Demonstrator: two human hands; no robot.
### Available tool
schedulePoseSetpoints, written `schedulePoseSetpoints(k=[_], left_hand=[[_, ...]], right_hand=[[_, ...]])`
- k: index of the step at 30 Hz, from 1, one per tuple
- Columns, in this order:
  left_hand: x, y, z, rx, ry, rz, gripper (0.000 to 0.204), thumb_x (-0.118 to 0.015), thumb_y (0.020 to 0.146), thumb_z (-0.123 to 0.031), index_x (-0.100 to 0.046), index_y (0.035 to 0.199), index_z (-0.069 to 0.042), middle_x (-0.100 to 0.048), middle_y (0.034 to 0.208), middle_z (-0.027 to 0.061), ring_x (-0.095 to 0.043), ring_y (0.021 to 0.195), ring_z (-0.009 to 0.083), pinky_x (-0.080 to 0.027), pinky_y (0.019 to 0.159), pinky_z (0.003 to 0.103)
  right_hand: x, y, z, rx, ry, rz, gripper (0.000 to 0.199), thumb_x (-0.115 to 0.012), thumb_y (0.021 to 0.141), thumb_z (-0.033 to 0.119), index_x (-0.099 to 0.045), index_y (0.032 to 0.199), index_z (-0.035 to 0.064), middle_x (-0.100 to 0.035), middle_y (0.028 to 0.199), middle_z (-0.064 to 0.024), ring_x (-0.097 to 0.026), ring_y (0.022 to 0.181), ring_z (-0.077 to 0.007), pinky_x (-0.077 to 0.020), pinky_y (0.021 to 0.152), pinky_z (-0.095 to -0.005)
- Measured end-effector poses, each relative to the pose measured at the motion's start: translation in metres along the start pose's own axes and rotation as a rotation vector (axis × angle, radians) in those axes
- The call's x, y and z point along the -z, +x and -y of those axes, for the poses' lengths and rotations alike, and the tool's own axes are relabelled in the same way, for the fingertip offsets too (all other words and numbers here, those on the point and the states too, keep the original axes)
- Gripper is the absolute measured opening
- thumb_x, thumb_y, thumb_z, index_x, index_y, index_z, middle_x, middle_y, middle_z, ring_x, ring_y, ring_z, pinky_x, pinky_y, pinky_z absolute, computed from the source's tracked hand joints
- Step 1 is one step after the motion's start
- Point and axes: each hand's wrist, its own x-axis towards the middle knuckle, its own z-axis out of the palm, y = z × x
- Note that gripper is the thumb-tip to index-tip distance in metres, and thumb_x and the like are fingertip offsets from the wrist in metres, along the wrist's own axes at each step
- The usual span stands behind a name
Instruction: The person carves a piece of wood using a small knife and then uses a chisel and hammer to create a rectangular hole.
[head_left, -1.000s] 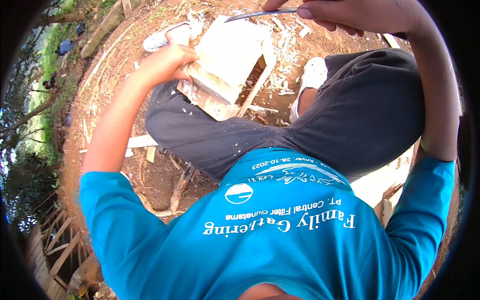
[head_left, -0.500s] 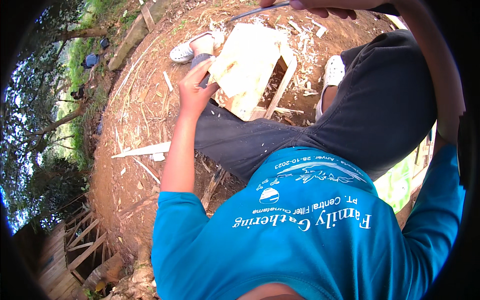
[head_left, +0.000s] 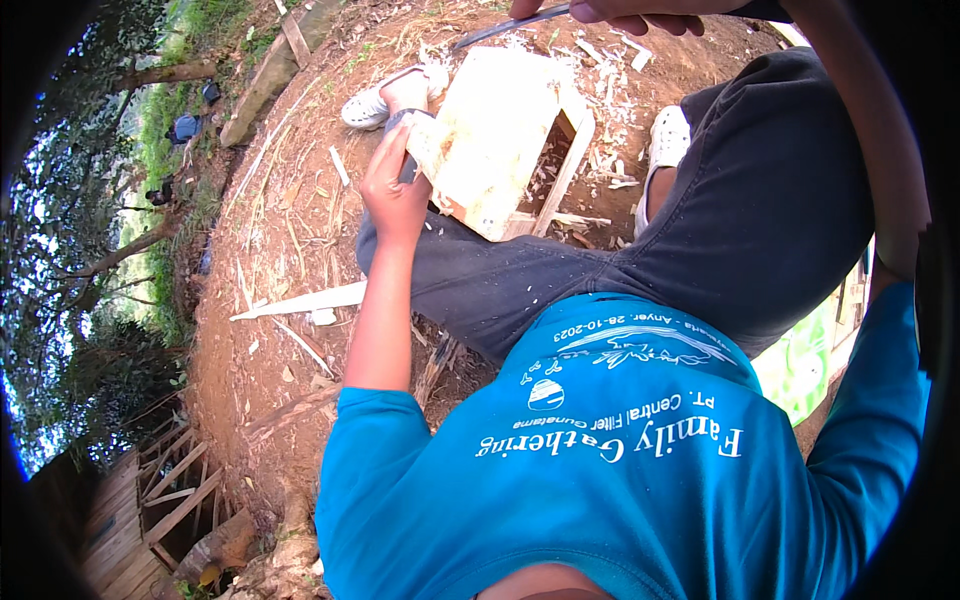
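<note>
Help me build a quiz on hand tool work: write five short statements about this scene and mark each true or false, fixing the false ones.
1. The right hand holds a blade. True.
2. The left hand is on the blade too. False: the left hand is at the left edge of the board.
3. Wood chips lie on the ground to the right of the board. True.
4. The person's shirt is red. False: the shirt is blue.
5. The person's trousers are dark. True.
</note>
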Motion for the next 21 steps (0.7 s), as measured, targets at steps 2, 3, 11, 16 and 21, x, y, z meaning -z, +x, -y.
schedulePoseSetpoints(k=[2, 3, 11, 16, 21], left_hand=[[-0.009, -0.001, -0.008, 0.016, 0.003, -0.113, 0.038, -0.076, 0.086, 0.000, -0.071, 0.123, 0.004, -0.074, 0.123, 0.0142, -0.071, 0.116, 0.0269, -0.055, 0.095, 0.036], [-0.014, -0.003, -0.007, 0.054, -0.020, -0.145, 0.039, -0.079, 0.085, -0.002, -0.071, 0.122, 0.004, -0.074, 0.120, 0.0133, -0.071, 0.114, 0.0266, -0.055, 0.094, 0.036], [-0.039, 0.001, -0.029, 0.147, 0.023, -0.256, 0.049, -0.080, 0.082, -0.010, -0.068, 0.128, 0.003, -0.070, 0.128, 0.0200, -0.067, 0.122, 0.0338, -0.051, 0.104, 0.041], [-0.045, -0.007, -0.013, 0.159, 0.017, -0.277, 0.045, -0.089, 0.076, -0.011, -0.071, 0.116, 0.002, -0.073, 0.119, 0.0126, -0.071, 0.109, 0.0244, -0.054, 0.092, 0.037], [-0.027, -0.010, -0.027, 0.155, 0.015, -0.114, 0.049, -0.086, 0.079, -0.014, -0.069, 0.120, 0.008, -0.072, 0.111, 0.0181, -0.072, 0.101, 0.0325, -0.056, 0.087, 0.039]], right_hand=[[0.001, 0.000, -0.001, -0.009, 0.020, 0.013, 0.044, -0.048, 0.109, 0.022, -0.049, 0.150, 0.0067, -0.068, 0.088, -0.0077, -0.065, 0.072, -0.0169, -0.0547, 0.069, -0.0340], [0.001, -0.001, -0.001, -0.012, 0.018, 0.011, 0.044, -0.049, 0.109, 0.023, -0.049, 0.150, 0.0068, -0.068, 0.089, -0.0078, -0.065, 0.072, -0.0169, -0.0547, 0.069, -0.0341], [0.002, -0.008, 0.004, -0.039, 0.001, 0.012, 0.044, -0.048, 0.110, 0.024, -0.049, 0.150, 0.0064, -0.070, 0.094, -0.0090, -0.066, 0.074, -0.0170, -0.0555, 0.070, -0.0341], [0.005, -0.009, 0.001, -0.032, 0.019, 0.054, 0.044, -0.048, 0.110, 0.025, -0.049, 0.150, 0.0066, -0.071, 0.094, -0.0095, -0.067, 0.075, -0.0171, -0.0561, 0.070, -0.0341], [0.003, -0.015, 0.000, -0.060, 0.029, 0.031, 0.044, -0.049, 0.110, 0.025, -0.049, 0.150, 0.0069, -0.071, 0.094, -0.0100, -0.068, 0.076, -0.0172, -0.0563, 0.071, -0.0345]])
